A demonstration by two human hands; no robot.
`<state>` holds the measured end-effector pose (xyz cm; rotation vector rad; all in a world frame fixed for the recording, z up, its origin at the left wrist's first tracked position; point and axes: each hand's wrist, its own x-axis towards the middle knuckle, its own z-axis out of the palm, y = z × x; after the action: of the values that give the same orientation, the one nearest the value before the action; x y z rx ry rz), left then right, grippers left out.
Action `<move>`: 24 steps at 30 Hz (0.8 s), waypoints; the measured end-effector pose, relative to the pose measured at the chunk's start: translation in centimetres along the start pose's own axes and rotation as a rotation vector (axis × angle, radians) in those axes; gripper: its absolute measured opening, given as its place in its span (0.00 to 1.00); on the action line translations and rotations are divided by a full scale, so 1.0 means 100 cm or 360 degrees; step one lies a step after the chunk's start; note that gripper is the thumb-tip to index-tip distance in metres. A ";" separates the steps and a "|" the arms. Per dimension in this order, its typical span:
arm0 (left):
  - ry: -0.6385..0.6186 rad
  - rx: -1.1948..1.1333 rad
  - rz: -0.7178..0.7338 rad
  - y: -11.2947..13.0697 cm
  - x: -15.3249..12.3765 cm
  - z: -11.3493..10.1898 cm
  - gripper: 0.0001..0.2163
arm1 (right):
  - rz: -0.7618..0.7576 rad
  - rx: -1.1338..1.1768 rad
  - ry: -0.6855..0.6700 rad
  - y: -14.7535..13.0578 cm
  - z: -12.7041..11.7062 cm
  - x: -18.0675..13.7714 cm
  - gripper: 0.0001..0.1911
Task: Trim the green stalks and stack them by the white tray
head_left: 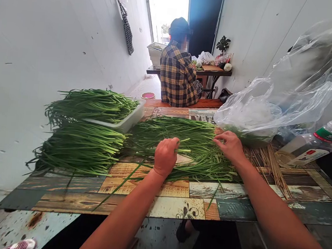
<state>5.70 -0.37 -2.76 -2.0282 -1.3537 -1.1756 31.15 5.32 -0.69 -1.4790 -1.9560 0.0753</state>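
My left hand [165,156] is closed around a few garlic chives [184,151], whose pale ends stick out to the right of the fist. One long blade hangs down to the left below it. Over the right end of a loose pile of garlic chives [177,127], my right hand [229,144] has its thumb and fingertips pressed together. What lies in that pinch, if anything, is too small to make out. More chives are spread on the table between and below both hands.
On the left, chive bundles [84,148] lie beside a white tray [134,117] heaped with more. Thin wooden skewers [276,170], a plastic bottle [313,144] and a clear plastic bag [291,101] are at the right. A person in a plaid shirt [176,74] sits beyond the table.
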 end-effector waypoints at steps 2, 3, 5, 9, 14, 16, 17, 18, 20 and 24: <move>-0.0061 -0.0014 -0.0030 -0.002 -0.003 0.003 0.06 | -0.0031 -0.0136 -0.0043 0.006 0.011 -0.001 0.08; -0.0085 -0.0030 -0.0044 -0.002 -0.004 0.004 0.07 | -0.0033 -0.0165 -0.0051 0.008 0.014 -0.001 0.08; -0.0136 -0.0084 -0.0063 -0.004 -0.007 0.005 0.08 | -0.0029 -0.0101 -0.0018 0.010 0.017 -0.001 0.09; -0.0200 -0.0121 -0.0050 -0.003 -0.008 0.005 0.13 | -0.0041 0.0425 0.0036 -0.003 0.002 -0.004 0.11; -0.0142 -0.0075 -0.0036 0.005 -0.003 -0.001 0.16 | -0.0149 0.0957 -0.0257 -0.047 -0.025 -0.013 0.13; -0.0248 -0.0122 0.0058 0.009 -0.001 -0.003 0.15 | -0.0154 0.1018 -0.0310 -0.061 -0.026 -0.018 0.13; -0.0320 -0.0142 0.0123 0.011 -0.001 -0.003 0.14 | -0.0131 0.1018 -0.0329 -0.067 -0.024 -0.021 0.13; -0.0385 -0.0150 0.0183 0.013 0.000 -0.004 0.12 | -0.0096 0.0999 -0.0348 -0.071 -0.021 -0.023 0.12; -0.0492 -0.0139 0.0264 0.015 0.000 -0.003 0.11 | -0.0025 0.0944 -0.0430 -0.074 -0.013 -0.028 0.12; -0.0689 -0.0122 0.0377 0.016 -0.003 0.000 0.12 | -0.0083 0.0878 -0.0670 -0.066 0.001 -0.030 0.15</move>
<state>7.04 -1.23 -2.83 -2.5190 -1.2156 -0.7205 26.02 0.41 0.59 -1.0983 -2.0584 0.8917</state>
